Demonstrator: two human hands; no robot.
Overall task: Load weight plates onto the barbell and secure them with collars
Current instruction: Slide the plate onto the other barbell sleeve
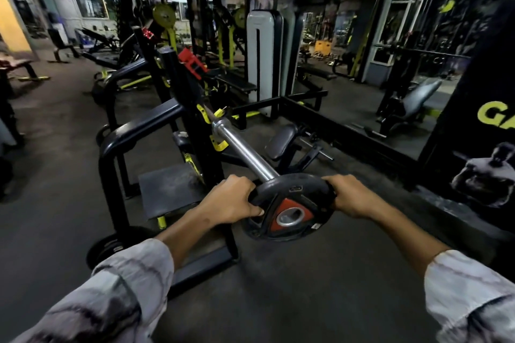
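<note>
Two hands hold a weight plate (pixel 289 207) at the barbell (pixel 245 152) sleeve's end.
Left hand (pixel 231 200) and right hand (pixel 352 196) curl their fingers round opposite rims.

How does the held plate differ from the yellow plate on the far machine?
The held plate is black with a red centre; the yellow plate is one colour. The held plate tilts, gripped by the left hand and right hand; the yellow plate sits upright, untouched. Both are round.
</note>
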